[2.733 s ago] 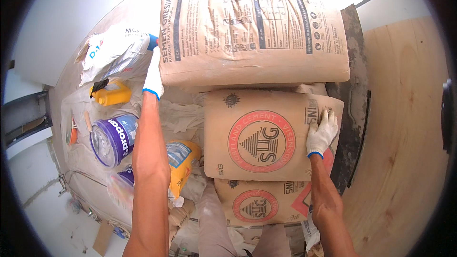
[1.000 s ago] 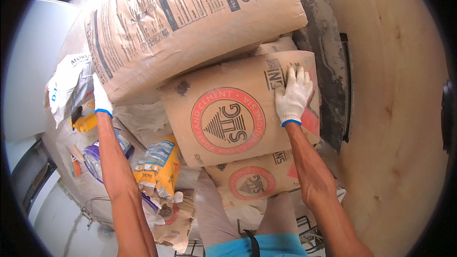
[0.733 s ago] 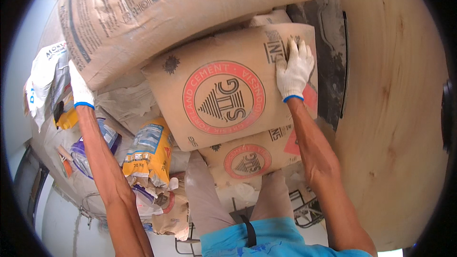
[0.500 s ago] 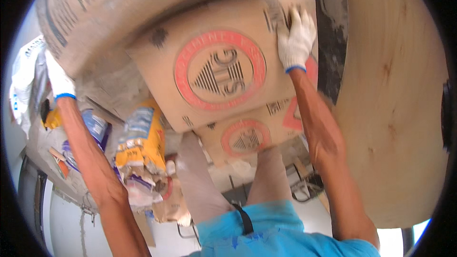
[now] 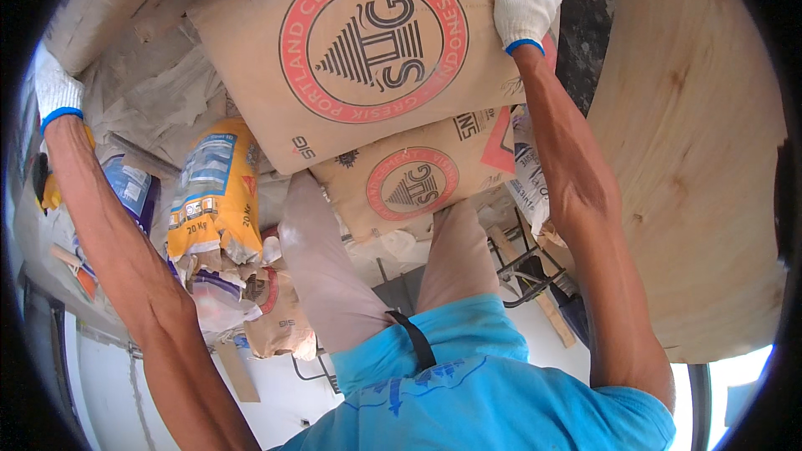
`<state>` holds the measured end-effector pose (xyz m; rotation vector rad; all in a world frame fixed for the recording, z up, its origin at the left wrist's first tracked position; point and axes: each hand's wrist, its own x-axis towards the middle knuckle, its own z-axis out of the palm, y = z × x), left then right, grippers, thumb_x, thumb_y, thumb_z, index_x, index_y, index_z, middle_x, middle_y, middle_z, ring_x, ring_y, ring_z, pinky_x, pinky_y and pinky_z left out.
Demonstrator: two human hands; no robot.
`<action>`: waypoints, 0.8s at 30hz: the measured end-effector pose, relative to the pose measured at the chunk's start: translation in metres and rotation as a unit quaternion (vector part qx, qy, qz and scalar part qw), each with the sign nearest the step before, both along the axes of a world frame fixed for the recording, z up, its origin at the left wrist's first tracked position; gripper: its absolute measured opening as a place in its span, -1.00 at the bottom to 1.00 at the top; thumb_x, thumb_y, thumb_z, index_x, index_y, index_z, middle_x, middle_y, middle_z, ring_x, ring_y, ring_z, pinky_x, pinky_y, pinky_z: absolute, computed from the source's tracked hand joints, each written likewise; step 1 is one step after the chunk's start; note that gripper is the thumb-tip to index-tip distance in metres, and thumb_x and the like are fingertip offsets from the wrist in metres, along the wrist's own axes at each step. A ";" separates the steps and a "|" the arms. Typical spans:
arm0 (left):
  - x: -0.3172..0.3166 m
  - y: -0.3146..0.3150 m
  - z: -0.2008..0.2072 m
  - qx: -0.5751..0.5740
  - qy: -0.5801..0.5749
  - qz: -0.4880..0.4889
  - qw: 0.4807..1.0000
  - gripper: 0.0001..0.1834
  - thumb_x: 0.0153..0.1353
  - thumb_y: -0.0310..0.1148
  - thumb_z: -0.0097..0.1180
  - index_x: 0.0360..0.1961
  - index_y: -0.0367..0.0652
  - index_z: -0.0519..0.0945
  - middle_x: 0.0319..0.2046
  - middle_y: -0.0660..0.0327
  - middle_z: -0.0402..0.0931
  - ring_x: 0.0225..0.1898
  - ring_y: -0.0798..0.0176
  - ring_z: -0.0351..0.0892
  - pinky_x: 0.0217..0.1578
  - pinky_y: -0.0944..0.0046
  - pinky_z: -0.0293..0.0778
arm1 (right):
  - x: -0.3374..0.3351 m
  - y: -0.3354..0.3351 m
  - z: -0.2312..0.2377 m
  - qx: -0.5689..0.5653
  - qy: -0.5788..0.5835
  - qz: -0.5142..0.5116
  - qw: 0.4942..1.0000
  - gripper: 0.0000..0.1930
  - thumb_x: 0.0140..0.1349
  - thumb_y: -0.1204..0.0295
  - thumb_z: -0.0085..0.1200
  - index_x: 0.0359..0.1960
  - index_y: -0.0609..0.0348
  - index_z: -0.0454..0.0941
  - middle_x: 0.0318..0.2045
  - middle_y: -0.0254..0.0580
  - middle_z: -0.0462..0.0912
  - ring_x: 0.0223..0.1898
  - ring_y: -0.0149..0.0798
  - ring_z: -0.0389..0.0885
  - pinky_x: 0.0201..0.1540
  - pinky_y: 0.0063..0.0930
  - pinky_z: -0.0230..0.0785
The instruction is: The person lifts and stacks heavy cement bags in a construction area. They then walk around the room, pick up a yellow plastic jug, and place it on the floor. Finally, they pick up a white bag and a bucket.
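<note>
A brown paper cement bag (image 5: 242,58) with a red ring emblem lies in front of me, tilted. My right hand (image 5: 528,4), in a white knit glove with a blue cuff, lies on its right end, fingers spread over the paper. A second matching cement bag (image 5: 351,213) sits below it, close to my legs. At the far left, my left hand (image 5: 57,88), gloved the same way, is beside the end of another large brown bag (image 5: 125,0) that curves along the top edge. The picture's dark rim hides the left fingers.
A yellow bag (image 5: 213,192) and a dark blue-purple bag (image 5: 134,188) stand at the left. Below them lies a crumpled brown bag (image 5: 280,317). A large wooden panel (image 5: 693,159) fills the right side. A black metal frame (image 5: 535,271) is near my right leg.
The two emblem bags and the large upper bag now show higher in the picture, the latter mostly cut off. My left hand is farther left; my right hand remains on the emblem bag's end.
</note>
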<state>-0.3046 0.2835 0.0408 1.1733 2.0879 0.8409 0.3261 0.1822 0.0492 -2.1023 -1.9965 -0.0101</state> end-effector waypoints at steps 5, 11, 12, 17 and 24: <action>-0.006 -0.007 -0.003 0.025 0.088 -0.085 0.992 -0.51 0.42 -0.24 -0.05 0.28 -0.27 0.44 0.16 -0.01 0.58 0.13 0.01 0.62 0.17 0.05 0.52 | -0.002 0.002 0.002 -0.011 0.001 -0.008 1.000 -0.44 0.19 0.42 0.17 0.28 0.18 0.46 0.28 0.24 0.45 0.35 0.23 0.32 0.44 0.00 0.11; 0.030 -0.004 0.007 -0.005 -0.262 0.163 0.951 -0.50 0.54 -0.07 -0.21 0.28 -0.17 0.46 0.19 0.06 0.56 0.17 0.04 0.60 0.18 0.03 0.52 | -0.001 0.003 0.004 -0.012 -0.033 -0.019 0.999 -0.48 0.25 0.37 0.13 0.26 0.17 0.48 0.26 0.22 0.48 0.33 0.20 0.36 0.41 -0.01 0.15; 0.033 -0.003 0.008 -0.001 -0.287 0.172 0.942 -0.50 0.54 -0.07 -0.21 0.28 -0.16 0.46 0.20 0.07 0.56 0.18 0.04 0.59 0.18 0.03 0.51 | 0.000 0.003 0.003 -0.009 -0.039 -0.021 0.999 -0.51 0.28 0.35 0.10 0.26 0.16 0.50 0.25 0.21 0.50 0.32 0.18 0.39 0.40 -0.03 0.17; 0.038 -0.004 0.012 0.028 -0.292 0.189 0.937 -0.51 0.52 -0.10 -0.12 0.25 -0.23 0.48 0.15 0.11 0.57 0.13 0.08 0.61 0.14 0.06 0.55 | 0.008 0.005 -0.002 -0.035 -0.016 -0.006 0.999 -0.41 0.18 0.25 0.25 0.28 0.05 0.46 0.30 0.17 0.42 0.33 0.24 0.31 0.42 0.06 0.07; 0.051 -0.009 0.019 0.057 -0.154 0.259 0.952 -0.49 0.51 -0.06 -0.07 0.18 -0.28 0.56 0.07 0.12 0.62 0.01 0.16 0.65 0.03 0.19 0.60 | 0.008 0.006 -0.002 -0.048 -0.040 -0.023 0.998 -0.36 0.14 0.26 0.26 0.30 0.04 0.43 0.30 0.16 0.40 0.36 0.26 0.27 0.41 0.10 0.06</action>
